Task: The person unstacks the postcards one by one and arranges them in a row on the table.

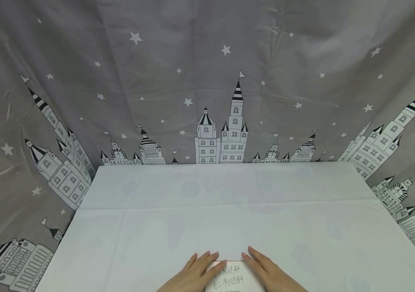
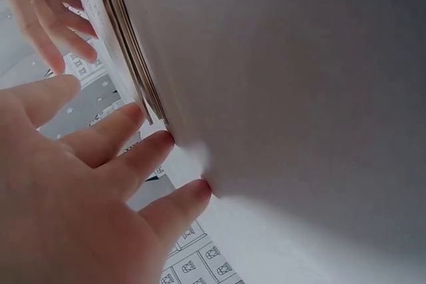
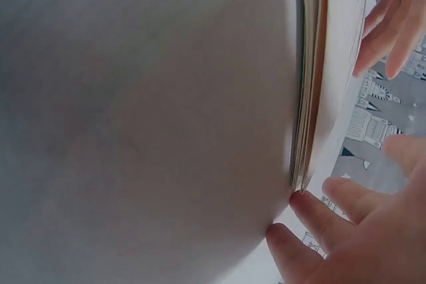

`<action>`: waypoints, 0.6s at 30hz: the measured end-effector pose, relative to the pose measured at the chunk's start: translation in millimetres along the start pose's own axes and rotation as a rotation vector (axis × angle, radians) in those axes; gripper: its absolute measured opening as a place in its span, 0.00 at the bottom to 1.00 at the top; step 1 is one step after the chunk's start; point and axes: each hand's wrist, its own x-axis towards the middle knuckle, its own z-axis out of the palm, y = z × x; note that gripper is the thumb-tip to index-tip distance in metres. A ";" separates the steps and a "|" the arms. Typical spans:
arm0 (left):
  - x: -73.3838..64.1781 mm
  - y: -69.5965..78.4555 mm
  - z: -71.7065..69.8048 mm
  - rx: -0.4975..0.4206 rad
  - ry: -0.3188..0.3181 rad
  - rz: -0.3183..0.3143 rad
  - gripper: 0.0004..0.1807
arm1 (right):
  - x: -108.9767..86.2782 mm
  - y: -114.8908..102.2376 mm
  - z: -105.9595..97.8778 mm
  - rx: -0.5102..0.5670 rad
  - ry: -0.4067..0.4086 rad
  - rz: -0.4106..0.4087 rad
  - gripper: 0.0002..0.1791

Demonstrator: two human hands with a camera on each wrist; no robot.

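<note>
The notebook lies on the white table, between both hands. The left hand and right hand have loose, spread fingers, gripping nothing. I think they're steadying it; moving it next probably needs gentle fingers.

The bare left hand and the bare right hand have slender, tapering fingers with rounded tips. Their backs look smooth from the head view; in the wrist views the broad palm sides show, slightly blurred.
</note>
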 end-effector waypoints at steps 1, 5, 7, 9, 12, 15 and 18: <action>0.2 -0.1 0.0 0.009 -0.004 0.002 0.47 | -0.2 -0.4 0.9 -0.008 0.006 0.001 0.53; 0.7 -0.6 1.1 0.018 -0.016 0.011 0.46 | -0.5 -2.0 4.3 -0.053 0.023 0.012 0.52; 1.2 -0.1 1.8 0.029 -0.011 0.012 0.45 | -0.2 -3.0 5.4 -0.072 0.025 0.020 0.52; 1.2 0.6 2.0 0.033 -0.008 0.012 0.44 | -0.3 -3.5 6.3 -0.104 0.028 0.023 0.52; 1.3 1.3 1.3 0.042 0.001 0.013 0.43 | -0.6 -3.4 8.3 -0.142 0.047 -0.002 0.52; 1.0 1.3 1.0 0.055 0.008 0.017 0.42 | -1.1 -3.2 9.5 -0.155 0.066 -0.038 0.52; 0.6 1.2 0.9 0.051 0.004 0.013 0.42 | -0.6 -4.1 8.1 -0.146 0.056 -0.051 0.51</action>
